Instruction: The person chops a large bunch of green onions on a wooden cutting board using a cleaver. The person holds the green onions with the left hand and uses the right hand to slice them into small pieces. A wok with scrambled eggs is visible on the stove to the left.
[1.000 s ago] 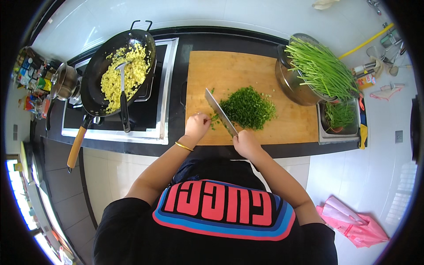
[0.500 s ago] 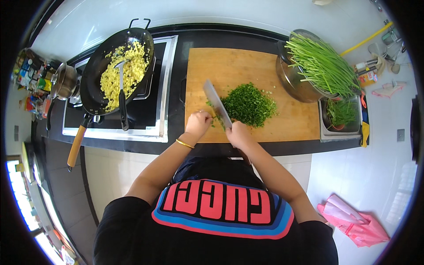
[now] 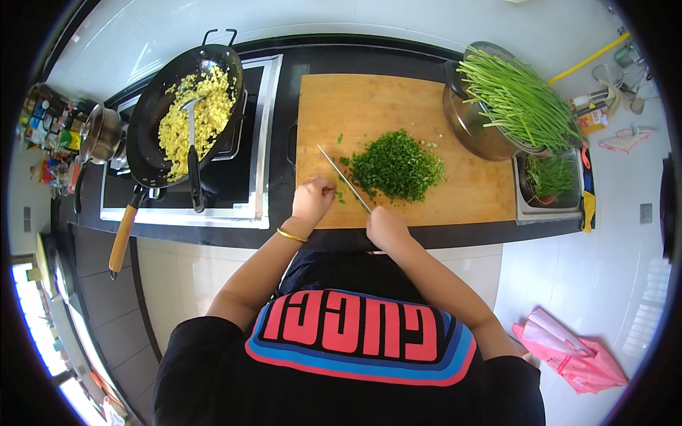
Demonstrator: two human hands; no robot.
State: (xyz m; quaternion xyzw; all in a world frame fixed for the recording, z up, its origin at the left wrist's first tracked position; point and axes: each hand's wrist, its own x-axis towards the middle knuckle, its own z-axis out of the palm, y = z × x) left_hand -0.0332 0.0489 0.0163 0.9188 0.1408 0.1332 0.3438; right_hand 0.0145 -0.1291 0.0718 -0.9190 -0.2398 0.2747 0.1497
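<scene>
My right hand (image 3: 388,228) is wrapped round the handle of a kitchen knife (image 3: 344,177), whose blade stands on edge and slants to the far left over the wooden cutting board (image 3: 369,96). To the right of the blade lies a heap of finely chopped chives (image 3: 398,167). My left hand (image 3: 312,202), with a gold bangle at the wrist, rests on the board's near left corner, fingers curled in. Small green bits lie by its fingertips; what the fingers hold, if anything, is hidden.
On the stove at left stands a black wok (image 3: 145,135) with scrambled egg (image 3: 202,117) and a spatula (image 3: 193,160). Long green stalks (image 3: 515,99) lie across a pot (image 3: 469,131) at right. A metal tray (image 3: 529,207) with greens sits at the counter's right end.
The knife has turned more edge-on and moved slightly left, away from the chive heap. My left hand has shifted a little left and nearer me.
</scene>
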